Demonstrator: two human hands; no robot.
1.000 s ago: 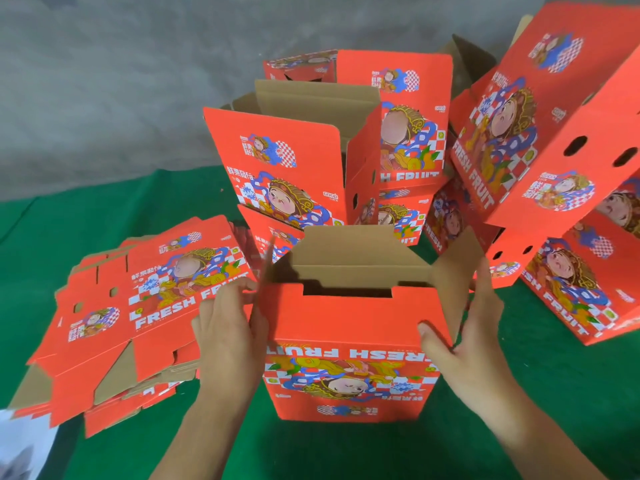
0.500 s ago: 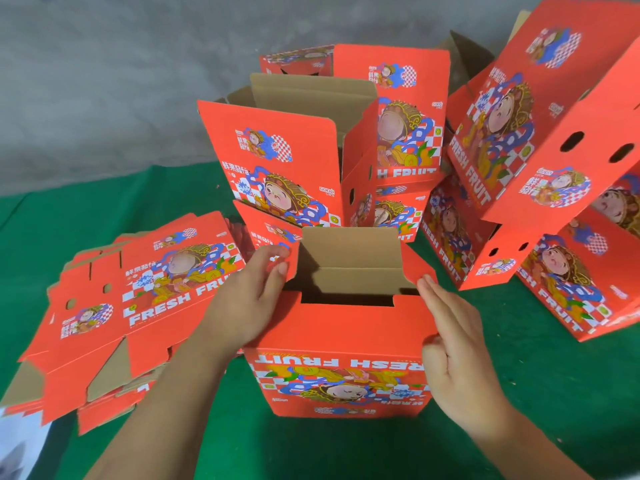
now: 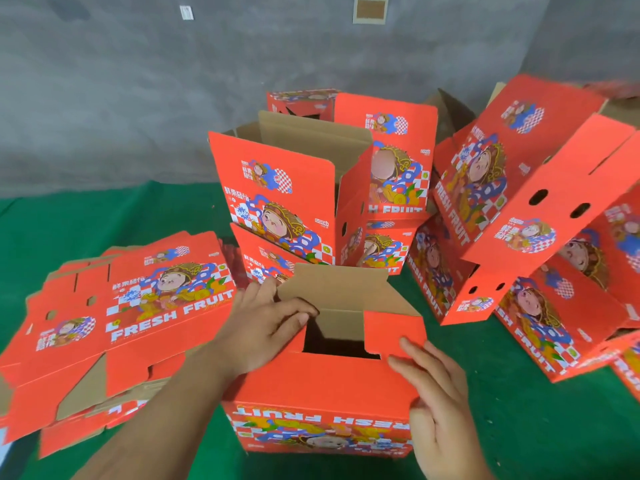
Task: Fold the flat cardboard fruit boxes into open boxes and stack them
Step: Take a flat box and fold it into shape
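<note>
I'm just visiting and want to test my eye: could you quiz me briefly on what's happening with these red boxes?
1. True or false: the box being folded has its FRESH FRUIT print upside down to the camera.
2. Where does the pile of flat boxes lie? A) beside the left hand B) beside the right hand C) on the wall
3. What colour is the floor covering?

Key: 1 true; 2 A; 3 green.

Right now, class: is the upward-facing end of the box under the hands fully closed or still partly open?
Partly open. On the box, both hands, left hand and right hand, press flaps inward, but a dark gap still shows between them.
</note>
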